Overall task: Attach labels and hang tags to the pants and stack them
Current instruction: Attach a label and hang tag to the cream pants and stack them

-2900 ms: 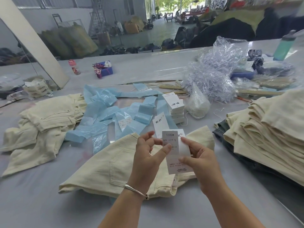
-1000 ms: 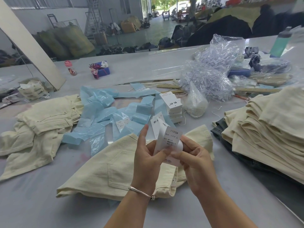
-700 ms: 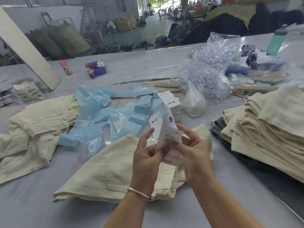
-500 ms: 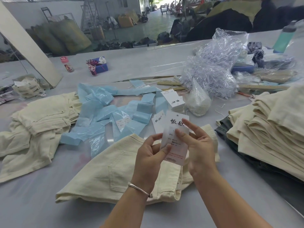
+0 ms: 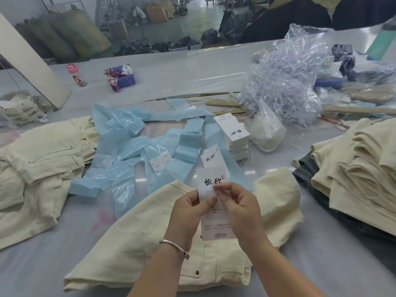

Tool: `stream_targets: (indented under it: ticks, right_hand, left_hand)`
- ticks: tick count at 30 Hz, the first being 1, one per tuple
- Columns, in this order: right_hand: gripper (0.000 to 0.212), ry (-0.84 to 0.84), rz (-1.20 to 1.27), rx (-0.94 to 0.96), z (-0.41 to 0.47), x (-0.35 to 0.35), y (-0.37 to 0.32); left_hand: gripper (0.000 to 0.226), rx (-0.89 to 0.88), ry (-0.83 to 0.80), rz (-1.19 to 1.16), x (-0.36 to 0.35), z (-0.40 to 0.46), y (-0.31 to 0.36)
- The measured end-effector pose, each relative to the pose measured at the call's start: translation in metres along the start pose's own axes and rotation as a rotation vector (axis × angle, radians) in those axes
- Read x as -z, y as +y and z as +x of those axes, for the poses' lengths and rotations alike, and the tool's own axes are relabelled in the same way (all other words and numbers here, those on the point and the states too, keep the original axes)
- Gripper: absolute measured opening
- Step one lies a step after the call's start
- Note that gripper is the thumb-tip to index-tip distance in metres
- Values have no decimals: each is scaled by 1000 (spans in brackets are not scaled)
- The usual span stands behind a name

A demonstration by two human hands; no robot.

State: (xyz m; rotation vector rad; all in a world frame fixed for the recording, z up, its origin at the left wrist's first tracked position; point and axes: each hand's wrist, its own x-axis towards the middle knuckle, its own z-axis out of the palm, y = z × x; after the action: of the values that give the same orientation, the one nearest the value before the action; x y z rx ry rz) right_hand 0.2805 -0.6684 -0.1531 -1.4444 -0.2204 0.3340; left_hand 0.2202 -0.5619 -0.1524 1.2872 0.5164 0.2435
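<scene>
Table [image 5: 310, 275]: grey sheet under everything, running out past my fingers on all sides.
Finished stack [image 5: 360, 179]: folded cream pants, well off to the right of my fingers.
Unfolded pile [image 5: 38, 168]: more cream pants, well off to the left.
Current pants [image 5: 150, 232]: folded, waistband toward me, lying directly below my fingers.
Blue backing strips [image 5: 132, 155]: loose litter beyond my fingers, up and left.
Tag stack [image 5: 235, 136]: white tags piled beyond my fingers, slightly right.
Hang tag [image 5: 214, 211]: held upright above the pants, between both hands.
Left hand [image 5: 188, 213]: thumb and forefinger pinch the tag's left edge.
Right hand [image 5: 242, 209]: fingertips pinch a small label against the tag face; the label itself is mostly hidden.
Risk: label may go on crooked or creased if my pinch slips while pressing.
Risk: unsupported tag may bend under thumb pressure.
</scene>
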Motion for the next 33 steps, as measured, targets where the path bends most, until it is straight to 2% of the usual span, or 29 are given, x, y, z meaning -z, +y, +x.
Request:
stream_targets:
  ticks: [3,6,8,10,14,18,20,25,30,33]
  right_hand:
    - [27,-13,-144,-20,17,-1,19]
    - [24,107,-288,-9,49,5,33]
    - [23,187,-347,6,73,10,37]
    - [25,269,-413,25,93,15,40]
    - [27,370,-523,55,115,24,48]
    - [31,435,-615,48,149,34,52]
    - [30,416,-720,-1,172,42,55]
    - [25,189,-1137,-170,217,60,70]
    - [14,157,-1179,-172,235,63,83]
    - [12,81,-1224,-164,237,63,87]
  left_hand:
    - [21,0,142,106,14,15,-10]
    - [26,-61,256,243,28,34,-14]
    - [23,-93,268,262,36,48,-12]
    - [6,-79,251,216,43,60,-10]
    - [18,-23,252,132,51,79,-12]
    - [1,4,219,76,47,95,-13]
    - [11,34,181,36,41,100,-14]
    - [17,100,133,7,31,109,-17]
    - [16,101,101,83,26,117,-18]
    - [17,117,111,88,26,118,-19]
